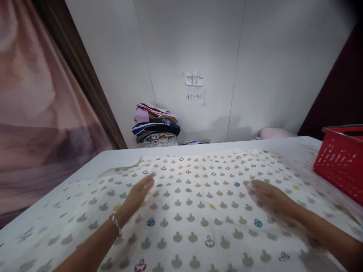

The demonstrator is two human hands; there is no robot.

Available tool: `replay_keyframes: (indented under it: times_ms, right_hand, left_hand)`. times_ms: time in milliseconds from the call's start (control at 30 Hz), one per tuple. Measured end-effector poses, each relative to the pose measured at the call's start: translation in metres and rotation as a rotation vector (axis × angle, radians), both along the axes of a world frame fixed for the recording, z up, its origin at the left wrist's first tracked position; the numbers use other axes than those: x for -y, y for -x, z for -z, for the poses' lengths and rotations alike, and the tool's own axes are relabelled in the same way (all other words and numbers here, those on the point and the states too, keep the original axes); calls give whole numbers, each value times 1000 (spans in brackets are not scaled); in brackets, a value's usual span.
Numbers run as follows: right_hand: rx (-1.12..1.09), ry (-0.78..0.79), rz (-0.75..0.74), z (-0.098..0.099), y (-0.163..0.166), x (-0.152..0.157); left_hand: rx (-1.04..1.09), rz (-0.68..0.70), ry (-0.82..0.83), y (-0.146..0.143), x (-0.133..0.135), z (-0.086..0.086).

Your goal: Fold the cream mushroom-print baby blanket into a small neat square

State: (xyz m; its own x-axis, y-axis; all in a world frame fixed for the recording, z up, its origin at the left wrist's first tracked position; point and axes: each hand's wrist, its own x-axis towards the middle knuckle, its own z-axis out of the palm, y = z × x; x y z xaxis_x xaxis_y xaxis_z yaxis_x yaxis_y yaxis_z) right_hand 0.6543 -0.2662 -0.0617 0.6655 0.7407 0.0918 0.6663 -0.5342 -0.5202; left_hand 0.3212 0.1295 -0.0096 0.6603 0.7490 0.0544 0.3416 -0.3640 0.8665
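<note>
White cloth (pixel 195 212), mushroom-printed in grey and scattered colours, spreads beneath the left hand (pixel 136 194) and right hand (pixel 273 198), fingers (pixel 148 183) outstretched.

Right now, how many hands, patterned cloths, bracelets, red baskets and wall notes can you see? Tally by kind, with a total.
Hands: 2
Patterned cloth: 1
Bracelet: 1
Red basket: 1
Wall notes: 2
Total: 7

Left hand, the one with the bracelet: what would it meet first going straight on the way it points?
Most likely the patterned cloth, spread under and ahead of the left hand, though the gap between them is hard to judge. Clearing the cloth, it would head toward the wall.
</note>
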Motion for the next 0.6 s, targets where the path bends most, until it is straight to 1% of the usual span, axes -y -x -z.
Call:
replay_keyframes:
  times_ms: [67,100,133,167,233,333,400,467,500,600]
  right_hand:
    - [50,29,11,13,20,40]
    - [79,43,29,19,27,61]
    - [104,59,39,23,31,83]
    - [130,85,29,28,33,104]
    - [206,130,-3,36,32,142]
    - [290,174,-73,44,22,181]
    - [337,197,-77,47,13,192]
    - [396,215,-13,48,5,193]
    - [428,221,44,47,1,192]
    - [496,224,233,38,-4,189]
  left_hand:
    - [-192,223,-134,35,40,11]
    - [-251,342,-210,53,58,16]
    - [-285,429,-295,68,74,20]
    - [-334,496,-364,82,88,24]
    - [-409,546,-465,101,107,30]
    - [-487,530,-570,110,118,37]
    - [-531,478,-644,105,116,39]
    - [-603,399,-710,94,111,38]
    - [-645,358,-728,88,109,35]
    - [-706,262,-737,80,104,20]
